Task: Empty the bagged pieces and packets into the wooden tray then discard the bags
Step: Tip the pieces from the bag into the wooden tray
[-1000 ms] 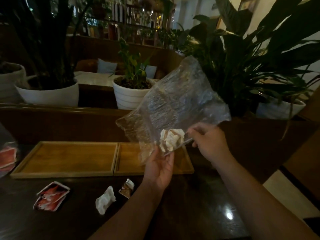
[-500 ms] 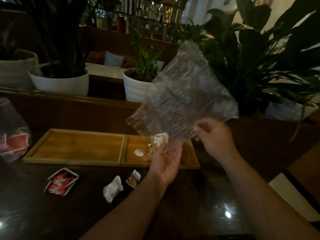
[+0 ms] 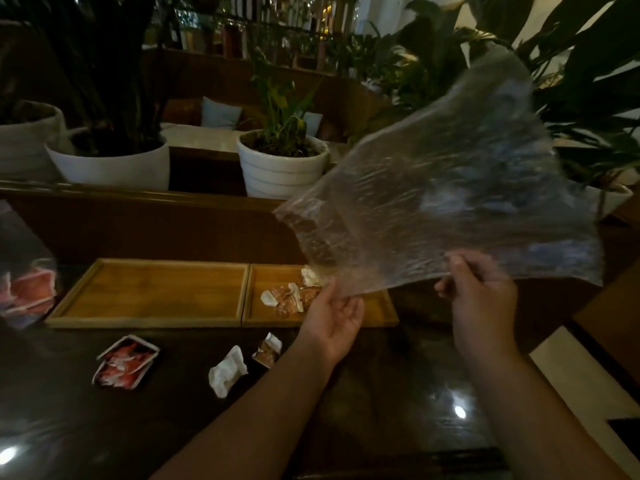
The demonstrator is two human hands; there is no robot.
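Your right hand [image 3: 479, 299] pinches the lower edge of the clear plastic bag [image 3: 450, 195], fingers closed on the film. Your left hand [image 3: 334, 315] holds the bag's lower left corner, thumb up against the plastic, palm loosely cupped; how firm that grip is I can't tell through the blur. The bag fans up and to the right, looking empty.

The small packets [image 3: 289, 296] lie in the right, smaller compartment of the wooden tray [image 3: 145, 322], near its left and back edges. The large left compartment is bare.

On the dark table [image 3: 398, 410] in front of the tray: a red packet [image 3: 126, 362], a crumpled white wrapper [image 3: 227, 370] and a torn packet [image 3: 267, 349], all apart from the tray's front edge. Another bag with red contents [image 3: 27, 289] sits at the far left edge. Bare tabletop lies to the right of your arms.
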